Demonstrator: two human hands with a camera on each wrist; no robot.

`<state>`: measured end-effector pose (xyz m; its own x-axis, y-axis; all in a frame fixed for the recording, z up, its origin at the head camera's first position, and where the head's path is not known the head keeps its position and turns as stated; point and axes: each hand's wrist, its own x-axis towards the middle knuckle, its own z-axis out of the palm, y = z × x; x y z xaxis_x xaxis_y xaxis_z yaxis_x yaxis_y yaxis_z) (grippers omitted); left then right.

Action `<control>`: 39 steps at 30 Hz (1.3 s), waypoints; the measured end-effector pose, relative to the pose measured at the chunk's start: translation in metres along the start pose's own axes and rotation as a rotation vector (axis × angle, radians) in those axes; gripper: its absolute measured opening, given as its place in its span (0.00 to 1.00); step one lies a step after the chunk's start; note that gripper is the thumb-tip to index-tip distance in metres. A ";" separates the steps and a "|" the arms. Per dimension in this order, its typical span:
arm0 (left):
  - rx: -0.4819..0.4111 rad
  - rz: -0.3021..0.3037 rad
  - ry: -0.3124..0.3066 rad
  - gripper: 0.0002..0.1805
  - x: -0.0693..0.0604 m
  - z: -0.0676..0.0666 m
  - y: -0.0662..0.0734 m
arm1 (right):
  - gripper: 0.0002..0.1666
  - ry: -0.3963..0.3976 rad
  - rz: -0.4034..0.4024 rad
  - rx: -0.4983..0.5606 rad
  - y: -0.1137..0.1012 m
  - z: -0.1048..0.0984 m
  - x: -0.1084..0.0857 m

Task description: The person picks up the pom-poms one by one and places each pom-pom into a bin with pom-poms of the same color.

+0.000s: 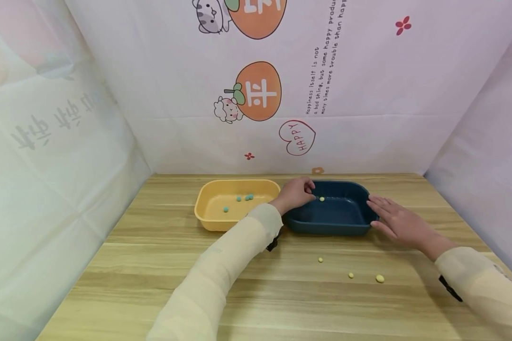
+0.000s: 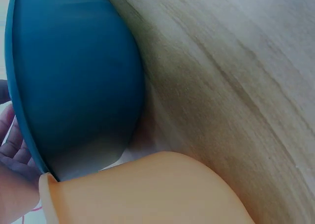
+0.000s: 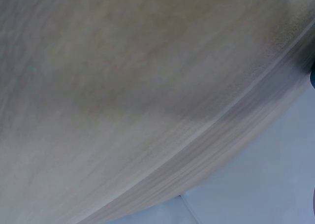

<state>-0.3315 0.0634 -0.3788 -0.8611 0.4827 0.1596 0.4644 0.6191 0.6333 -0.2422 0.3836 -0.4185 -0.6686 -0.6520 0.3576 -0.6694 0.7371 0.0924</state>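
Note:
In the head view my left hand (image 1: 296,193) is over the left part of the dark blue bin (image 1: 328,229), its fingers loosely bent and nothing visible between them. A small yellow bead (image 1: 322,199) shows just right of the fingertips, inside the bin's outline. My right hand (image 1: 403,223) has straight fingers against the bin's right rim. The left wrist view shows the blue bin's outer wall (image 2: 78,76) large, with part of the left hand (image 2: 17,147) beyond its rim. No hand is clearly visible in the right wrist view.
A yellow bin (image 1: 217,225) with several teal beads (image 1: 239,199) stands left of the blue one. On the wooden table (image 1: 153,265), in front of the blue bin, lie a yellow bead (image 1: 320,260), another bead (image 1: 351,275) and a larger one (image 1: 380,279). Printed cloth (image 1: 175,142) hangs behind.

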 end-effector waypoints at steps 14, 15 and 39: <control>-0.112 0.059 -0.018 0.12 -0.007 -0.011 0.011 | 0.34 -0.001 0.002 -0.006 0.001 0.001 -0.001; -0.118 0.064 -0.021 0.11 -0.009 -0.012 0.013 | 0.34 0.002 0.001 -0.005 0.001 0.001 -0.001; -0.211 0.288 -0.255 0.11 -0.076 -0.022 0.039 | 0.34 -0.003 -0.009 -0.010 0.003 0.000 -0.001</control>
<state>-0.2527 0.0374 -0.3489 -0.6118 0.7709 0.1771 0.6030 0.3097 0.7352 -0.2439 0.3865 -0.4187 -0.6637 -0.6591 0.3536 -0.6721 0.7330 0.1049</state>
